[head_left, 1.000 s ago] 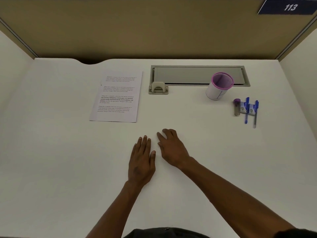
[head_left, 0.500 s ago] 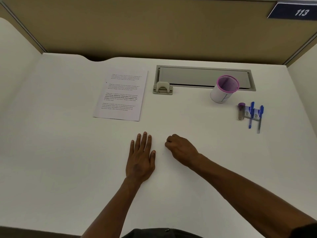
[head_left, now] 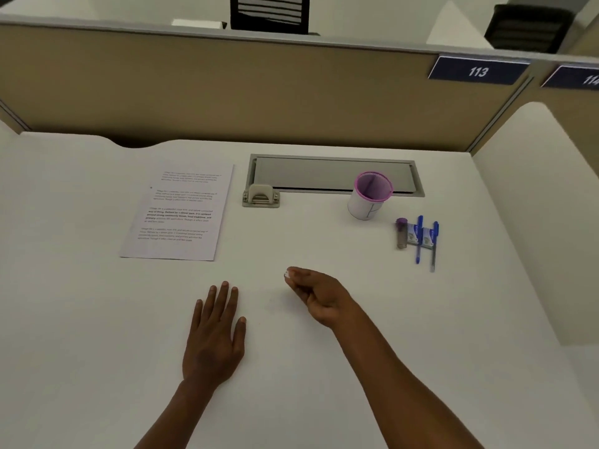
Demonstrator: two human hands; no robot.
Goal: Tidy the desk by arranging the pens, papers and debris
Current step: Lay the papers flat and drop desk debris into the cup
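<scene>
Fingertips of my right hand [head_left: 319, 296] pinch a tiny white scrap [head_left: 287, 274] above the table [head_left: 97, 319], while my left hand [head_left: 215, 335] lies flat, fingers straight.

Standard office cubicle setup here: a plain white desk [head_left: 97, 319] boxed in by a tan fabric partition [head_left: 210, 89] at the back and a white side panel [head_left: 534, 222] on the right. A grey cable tray [head_left: 334, 173] is sunk into the desktop. A navy number plate [head_left: 478, 71] reads 113 (the next one along is cut off). Two dark chair backs [head_left: 269, 11] show over the partition. Lighting is soft and even.
</scene>
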